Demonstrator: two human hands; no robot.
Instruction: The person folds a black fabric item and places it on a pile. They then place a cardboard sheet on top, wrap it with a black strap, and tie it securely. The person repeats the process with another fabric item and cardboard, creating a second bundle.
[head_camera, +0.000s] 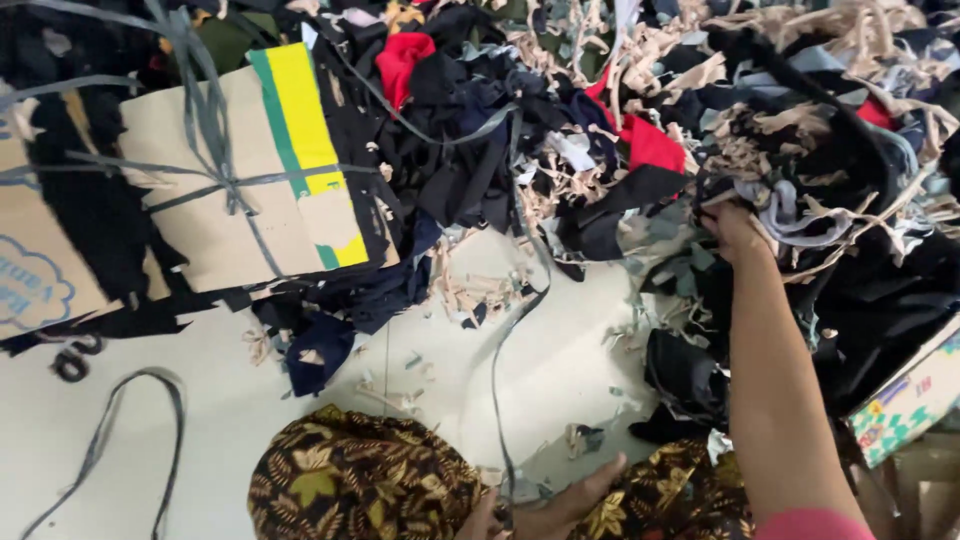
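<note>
Head view: right hand (735, 232) reaches up and away into the scrap pile (800, 150), fingers buried among beige and black fabric strips, so I cannot tell whether it is clenched on anything. The pile lies straight ahead of that arm, along its long axis. Left hand (560, 500) sits low by the patterned lap (360, 480), fingers loosely closed on a dark strap (497, 380) that runs up toward the pile. Strapped cardboard bundle (240, 170) lies well apart, left.
</note>
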